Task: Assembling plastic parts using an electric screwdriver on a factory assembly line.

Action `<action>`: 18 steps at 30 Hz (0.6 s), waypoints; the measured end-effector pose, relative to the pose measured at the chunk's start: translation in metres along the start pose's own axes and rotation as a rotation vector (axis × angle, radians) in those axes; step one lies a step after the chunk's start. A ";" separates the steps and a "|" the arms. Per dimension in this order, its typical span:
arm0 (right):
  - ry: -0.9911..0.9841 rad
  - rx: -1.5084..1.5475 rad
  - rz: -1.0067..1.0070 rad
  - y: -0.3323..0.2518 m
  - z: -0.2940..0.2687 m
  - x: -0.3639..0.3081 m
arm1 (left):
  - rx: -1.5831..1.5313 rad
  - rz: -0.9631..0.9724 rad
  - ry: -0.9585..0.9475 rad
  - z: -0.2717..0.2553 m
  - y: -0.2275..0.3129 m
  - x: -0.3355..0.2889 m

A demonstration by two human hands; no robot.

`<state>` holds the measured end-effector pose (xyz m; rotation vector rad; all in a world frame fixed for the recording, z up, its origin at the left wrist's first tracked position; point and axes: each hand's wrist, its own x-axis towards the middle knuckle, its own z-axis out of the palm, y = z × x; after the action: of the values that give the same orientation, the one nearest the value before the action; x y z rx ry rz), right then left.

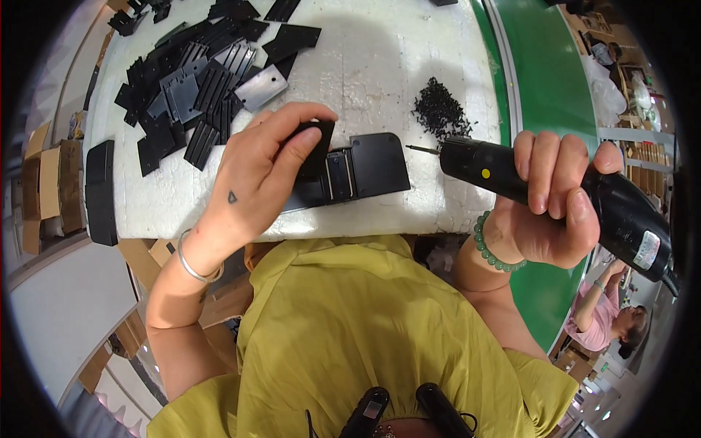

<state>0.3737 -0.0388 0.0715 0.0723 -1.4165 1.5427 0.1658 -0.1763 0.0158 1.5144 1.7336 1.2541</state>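
My right hand (551, 204) is closed round a black electric screwdriver (478, 168), raised at the right with its thin bit pointing left. My left hand (255, 164) pinches a black flat plate (320, 155) between thumb and fingers, tilted above a long black housing (383, 166). The housing lies near the table's front edge, with a ribbed metal-edged section in its middle. My left hand hides the housing's left part. The bit's tip is apart from the housing, just to the right of its rounded end. A heap of small black screws (440, 108) lies behind the bit.
Many black plates and brackets (179, 95) are piled at the far left of the white table (365, 66). Another black housing (101, 193) stands at the left edge. A green surface (542, 80) runs along the right, and a person in pink (593, 314) is farther off.
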 end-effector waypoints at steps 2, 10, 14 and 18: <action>-0.009 0.028 0.016 -0.002 0.001 -0.001 | -0.069 0.012 0.054 0.009 0.003 -0.008; 0.000 0.014 0.096 -0.008 0.001 -0.004 | -0.013 -0.042 -0.080 0.015 0.002 -0.008; -0.011 0.017 0.104 -0.010 -0.003 -0.006 | 0.019 0.004 -0.068 0.011 0.001 -0.001; -0.005 0.023 0.108 -0.010 -0.003 -0.006 | 0.046 0.039 -0.065 0.011 -0.004 0.005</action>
<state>0.3854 -0.0421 0.0739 0.0145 -1.4266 1.6484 0.1725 -0.1681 0.0082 1.6041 1.7099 1.1782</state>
